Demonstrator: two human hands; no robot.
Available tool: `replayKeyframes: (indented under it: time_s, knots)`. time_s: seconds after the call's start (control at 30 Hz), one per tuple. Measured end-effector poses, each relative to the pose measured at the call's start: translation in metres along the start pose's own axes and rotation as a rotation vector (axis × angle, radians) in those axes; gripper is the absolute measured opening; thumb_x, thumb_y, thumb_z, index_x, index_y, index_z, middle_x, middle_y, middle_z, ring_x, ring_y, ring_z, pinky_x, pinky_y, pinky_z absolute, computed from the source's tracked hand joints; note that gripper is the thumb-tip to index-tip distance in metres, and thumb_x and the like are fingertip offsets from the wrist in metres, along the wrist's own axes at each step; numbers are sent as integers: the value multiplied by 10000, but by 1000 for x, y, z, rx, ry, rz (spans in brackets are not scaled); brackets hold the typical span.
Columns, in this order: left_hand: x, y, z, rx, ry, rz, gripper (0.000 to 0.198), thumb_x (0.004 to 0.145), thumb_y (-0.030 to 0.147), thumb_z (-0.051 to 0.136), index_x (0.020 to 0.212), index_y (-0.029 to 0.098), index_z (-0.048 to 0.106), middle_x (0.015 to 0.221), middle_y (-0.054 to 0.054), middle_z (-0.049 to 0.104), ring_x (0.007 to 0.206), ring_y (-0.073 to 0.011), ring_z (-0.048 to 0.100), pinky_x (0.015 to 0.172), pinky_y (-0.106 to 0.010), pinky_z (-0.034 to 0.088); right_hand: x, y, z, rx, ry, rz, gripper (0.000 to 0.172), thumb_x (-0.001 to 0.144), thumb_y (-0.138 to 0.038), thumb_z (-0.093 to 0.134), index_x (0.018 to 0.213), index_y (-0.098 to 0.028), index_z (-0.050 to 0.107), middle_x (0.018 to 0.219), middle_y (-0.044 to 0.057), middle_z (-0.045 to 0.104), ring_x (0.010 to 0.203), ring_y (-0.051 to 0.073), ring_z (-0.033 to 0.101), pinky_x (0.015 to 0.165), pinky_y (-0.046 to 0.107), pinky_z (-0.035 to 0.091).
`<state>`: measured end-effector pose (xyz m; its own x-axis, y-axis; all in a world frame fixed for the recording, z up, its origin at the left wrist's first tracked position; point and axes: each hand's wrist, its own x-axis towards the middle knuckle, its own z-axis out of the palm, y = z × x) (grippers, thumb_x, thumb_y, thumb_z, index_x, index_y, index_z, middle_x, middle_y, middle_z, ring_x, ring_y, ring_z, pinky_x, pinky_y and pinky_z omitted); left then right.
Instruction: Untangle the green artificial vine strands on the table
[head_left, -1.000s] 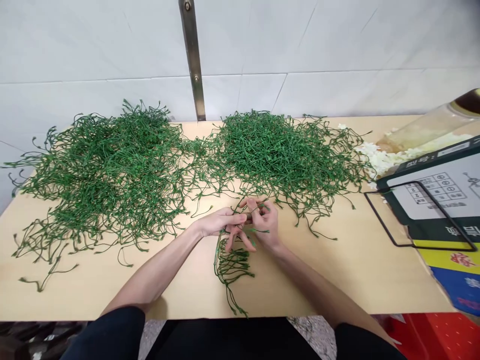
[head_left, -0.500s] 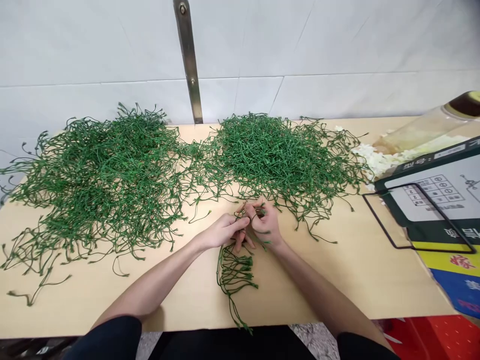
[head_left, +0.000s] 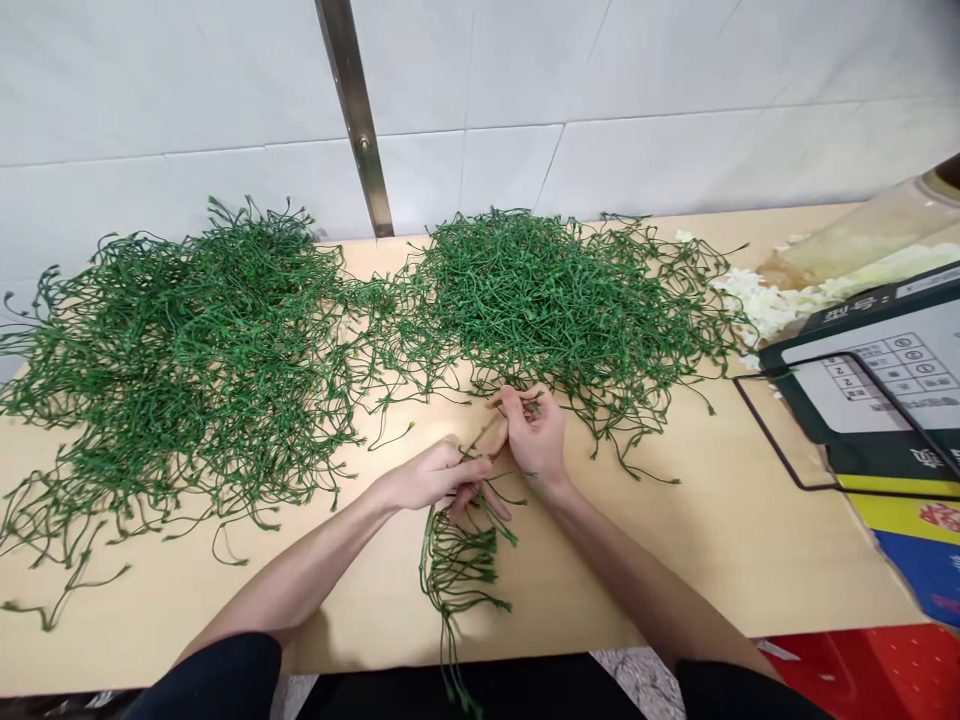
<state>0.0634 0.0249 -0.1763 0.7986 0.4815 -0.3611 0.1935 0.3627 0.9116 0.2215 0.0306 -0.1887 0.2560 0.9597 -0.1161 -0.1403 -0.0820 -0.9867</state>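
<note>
My left hand (head_left: 431, 476) is closed on a bunch of thin green plastic stems (head_left: 463, 568). The bunch hangs below that hand toward the near table edge, its knobby ends pointing right and down. Just to the right and slightly farther away, my right hand (head_left: 537, 436) pinches green stems between thumb and fingers. A strand runs across the short gap between the two hands. Beyond them lies a dense heap of green stems (head_left: 555, 300); another wide, tangled heap (head_left: 187, 340) covers the left side. My fingers partly hide the gripped portions.
On the right, white petal-like pieces (head_left: 750, 300) lie by a clear bottle (head_left: 847, 245). A printed dark box panel (head_left: 806, 440) and a black wire frame (head_left: 772, 440) sit nearby. A tiled wall (head_left: 480, 70) with a metal strip (head_left: 360, 130) stands behind the wooden table (head_left: 637, 560).
My hands have drawn apart, the left shifting slightly left and down, the right upward. A strand now spans between them. The bunch swung left and lower, and the camera view shifted a little.
</note>
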Motion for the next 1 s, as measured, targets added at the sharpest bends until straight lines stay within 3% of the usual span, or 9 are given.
replayKeyframes:
  time_s: [0.17,0.33,0.43,0.5,0.57,0.67,0.77,0.9,1.0]
  knots:
    - [6,2,-2,-184,75,134,563,818,627,563,724,88,695,670,-130,715,675,-204,689,663,-284,523,-7,-4,-1,-81,-76,-165,285,776,-453,708,722,-192,607,745,22,678,454,107,569,378,229,463]
    - [8,3,-4,-8,237,149,554,812,617,577,820,80,712,745,-94,703,503,-90,531,483,-215,409,9,-29,-18,-267,-8,-508,41,783,-262,734,786,-224,748,754,24,701,644,149,640,588,291,557]
    - [8,1,-3,22,301,209,502,794,586,621,785,93,712,782,-85,686,622,-114,558,538,-217,433,39,-52,-40,-272,115,-614,394,858,-258,658,1250,-248,625,1040,76,712,895,209,699,800,403,592]
    - [9,0,-2,18,334,279,437,799,535,646,744,105,704,781,-78,676,717,-141,589,653,-246,479,57,-65,-55,-381,118,-738,799,807,-271,718,1494,-274,310,1350,128,559,1207,283,589,942,482,538]
    - [10,-1,-1,5,361,317,387,807,490,658,732,113,699,781,-73,674,756,-148,601,723,-265,488,65,-72,-65,-556,212,-849,910,791,-296,736,1527,-300,202,1499,139,391,1363,327,430,1040,542,453]
    - [11,0,-1,-51,382,277,385,789,493,674,736,112,692,781,-79,693,692,-131,601,671,-249,478,60,-73,-68,-776,357,-963,665,796,-290,727,1408,-277,467,1541,126,321,1430,363,301,1101,580,356]
    - [11,0,-1,-85,423,219,395,741,497,717,760,103,692,747,-88,717,586,-104,568,552,-216,423,47,-63,-62,-747,444,-996,342,801,-291,708,1136,-226,681,1396,141,495,1299,356,472,983,555,471]
    - [10,0,1,-54,481,176,405,708,492,744,759,92,707,685,-75,714,465,-59,461,431,-192,292,33,-48,-54,-466,42,-828,112,856,-302,638,871,-227,721,820,63,704,779,210,674,713,382,576]
    - [10,3,2,-63,495,171,406,690,497,755,743,96,719,625,-50,699,401,-38,395,393,-191,252,24,-40,-44,-247,-390,-517,202,833,-364,665,955,-213,721,809,58,728,708,186,683,634,339,583]
